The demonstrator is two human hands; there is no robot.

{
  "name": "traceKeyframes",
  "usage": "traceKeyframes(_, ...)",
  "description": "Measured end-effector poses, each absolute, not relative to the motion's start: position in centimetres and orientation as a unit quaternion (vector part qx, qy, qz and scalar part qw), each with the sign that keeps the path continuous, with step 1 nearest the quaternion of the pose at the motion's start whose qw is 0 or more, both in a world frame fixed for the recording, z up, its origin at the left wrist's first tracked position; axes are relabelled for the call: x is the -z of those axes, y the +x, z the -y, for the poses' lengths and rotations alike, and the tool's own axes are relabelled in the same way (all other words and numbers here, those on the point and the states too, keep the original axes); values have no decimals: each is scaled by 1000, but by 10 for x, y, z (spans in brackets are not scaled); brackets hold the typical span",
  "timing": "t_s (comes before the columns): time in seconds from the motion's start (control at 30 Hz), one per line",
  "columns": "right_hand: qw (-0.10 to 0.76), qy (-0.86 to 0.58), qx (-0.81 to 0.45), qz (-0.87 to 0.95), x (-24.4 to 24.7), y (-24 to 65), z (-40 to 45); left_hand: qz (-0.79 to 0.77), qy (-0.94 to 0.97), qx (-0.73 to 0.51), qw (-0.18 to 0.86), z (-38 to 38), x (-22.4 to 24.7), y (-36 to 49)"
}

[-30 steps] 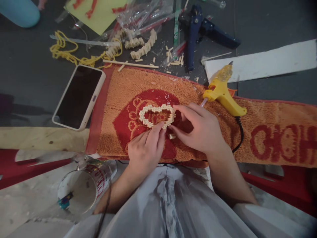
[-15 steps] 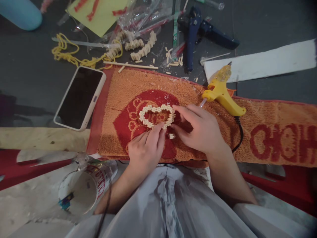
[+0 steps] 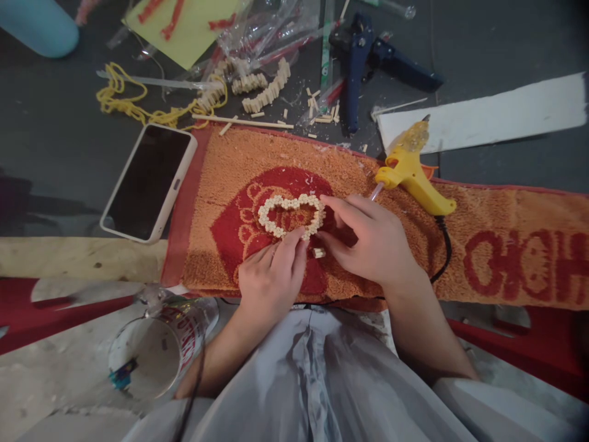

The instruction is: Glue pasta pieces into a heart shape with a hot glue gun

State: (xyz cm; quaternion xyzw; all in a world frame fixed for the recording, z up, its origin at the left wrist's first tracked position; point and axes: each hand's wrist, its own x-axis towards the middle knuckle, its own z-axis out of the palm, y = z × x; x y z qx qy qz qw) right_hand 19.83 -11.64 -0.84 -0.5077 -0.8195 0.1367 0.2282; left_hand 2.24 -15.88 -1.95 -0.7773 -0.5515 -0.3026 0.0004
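Note:
A heart-shaped ring of short pale wooden stick pieces (image 3: pixel 275 201) lies on the orange and red towel (image 3: pixel 221 166). My left hand (image 3: pixel 272 273) pinches its lower edge between thumb and fingers. At the ring's right end my right hand (image 3: pixel 372 239) grips it, forefinger at the top and thumb lower down. A small loose cluster of stick pieces (image 3: pixel 319 252) rests on the towel just under my right thumb. Right of that hand, a yellow hot glue gun (image 3: pixel 416 175) lies on the towel, a clear glue stick poking from its rear.
A phone (image 3: pixel 150 182) lies at the left. Behind the towel are curved stick strips (image 3: pixel 269 89), yellow yarn (image 3: pixel 122 101), clear plastic wrappers (image 3: pixel 267 31), a blue-handled cutter (image 3: pixel 356 73) and a white strip (image 3: pixel 488 113). A plastic bucket (image 3: pixel 179 334) stands below the table's left front.

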Motion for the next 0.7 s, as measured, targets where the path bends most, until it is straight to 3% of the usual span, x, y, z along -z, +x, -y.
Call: traceKeyframes(0.7,227,-507,-129,822,9,198,117,551,-779,300,0,159,20,22)
